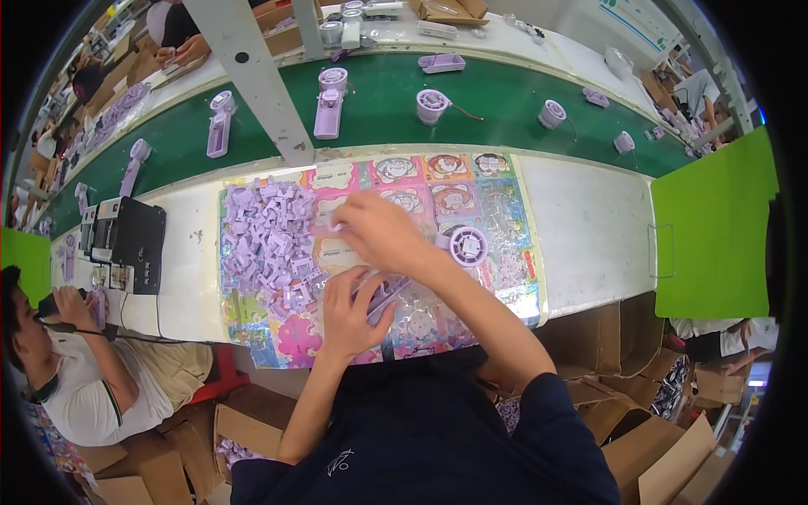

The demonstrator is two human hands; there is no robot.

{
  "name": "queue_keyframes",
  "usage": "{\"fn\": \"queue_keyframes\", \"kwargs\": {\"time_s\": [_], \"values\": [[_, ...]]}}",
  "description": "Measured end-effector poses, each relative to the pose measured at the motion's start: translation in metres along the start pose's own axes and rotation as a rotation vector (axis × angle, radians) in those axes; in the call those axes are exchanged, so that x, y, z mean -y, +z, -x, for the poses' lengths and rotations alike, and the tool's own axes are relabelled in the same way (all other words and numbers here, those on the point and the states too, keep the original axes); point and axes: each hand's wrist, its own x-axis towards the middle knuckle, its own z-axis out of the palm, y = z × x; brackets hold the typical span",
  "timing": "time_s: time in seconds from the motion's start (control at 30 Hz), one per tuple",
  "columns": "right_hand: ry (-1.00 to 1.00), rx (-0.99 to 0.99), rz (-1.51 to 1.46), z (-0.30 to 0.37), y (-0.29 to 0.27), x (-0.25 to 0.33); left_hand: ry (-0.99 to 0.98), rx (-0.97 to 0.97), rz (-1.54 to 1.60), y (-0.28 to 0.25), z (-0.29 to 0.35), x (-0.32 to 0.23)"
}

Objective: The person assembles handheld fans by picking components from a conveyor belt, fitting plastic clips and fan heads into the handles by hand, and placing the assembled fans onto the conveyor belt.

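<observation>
On my far left stands a black bench machine (139, 244), then a heap of small lilac plastic brackets (265, 236) spread over the bench's printed covering (299, 337). Just right of the heap, my left hand (349, 321) has its fingers closed around a long lilac casing (389, 295), low over the covering. Above it, my right hand (385, 237) has its fingertips together on what looks like a small lilac piece (337, 226), mostly hidden. Further right lies a round lilac fan head (468, 246).

I judge I am at the step of fitting a small part to the casing; the next move calls for a steady left grip and a careful lining-up.

As for writing, from left to right: the machine carries pale marks, the covering has cartoon panels with lettering, and my dark shirt (404, 421) bears a small white emblem. I can make out no brand on the lilac parts.
</observation>
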Motion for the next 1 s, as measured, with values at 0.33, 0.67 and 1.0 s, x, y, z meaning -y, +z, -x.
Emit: {"fn": "queue_keyframes", "kwargs": {"time_s": [0.33,0.67,1.0], "values": [[0.182,-0.545,-0.238,0.112,-0.101,-0.037,-0.008,0.173,0.031,0.052,-0.061,-0.064],[0.351,-0.424,-0.078,0.171,-0.123,-0.017,0.179,0.393,0.034,0.078,-0.074,-0.065],[0.486,-0.095,-0.155,0.18,-0.104,-0.006,0.05,0.394,0.302,0.062,-0.051,-0.051]]}}
